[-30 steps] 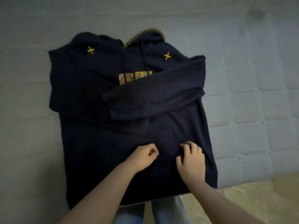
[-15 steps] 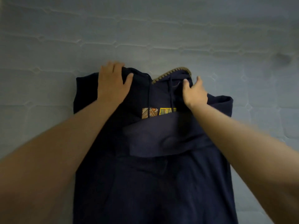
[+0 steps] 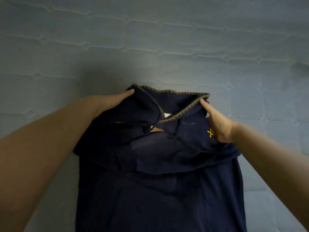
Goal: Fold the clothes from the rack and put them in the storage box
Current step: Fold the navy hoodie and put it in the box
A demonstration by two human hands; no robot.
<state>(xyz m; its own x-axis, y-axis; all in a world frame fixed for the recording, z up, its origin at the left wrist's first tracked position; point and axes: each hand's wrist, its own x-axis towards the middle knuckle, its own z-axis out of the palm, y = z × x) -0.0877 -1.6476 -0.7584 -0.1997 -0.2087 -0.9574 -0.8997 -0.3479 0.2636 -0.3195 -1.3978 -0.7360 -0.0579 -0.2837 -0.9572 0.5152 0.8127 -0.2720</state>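
Observation:
A dark navy hoodie (image 3: 160, 195) lies on the quilted mattress (image 3: 150, 39), its sleeves folded across the chest. Its hood (image 3: 168, 101), edged with tan zigzag stitching, is lifted off the mattress and tipped toward me. My left hand (image 3: 115, 102) grips the hood's left side, fingers tucked under the fabric. My right hand (image 3: 217, 121) grips the right shoulder by the hood, next to a yellow stitched cross (image 3: 210, 133). A strip of the chest print (image 3: 156, 130) peeks out below the hood. No rack or storage box is in view.
The pale blue-grey quilted mattress spreads out behind and on both sides of the hoodie. A dark smudge (image 3: 301, 67) marks it at the far right.
Both hands went from the hoodie's lower front up to its shoulders, then took hold beside the hood. The hood and upper part are now lifted and coming toward me.

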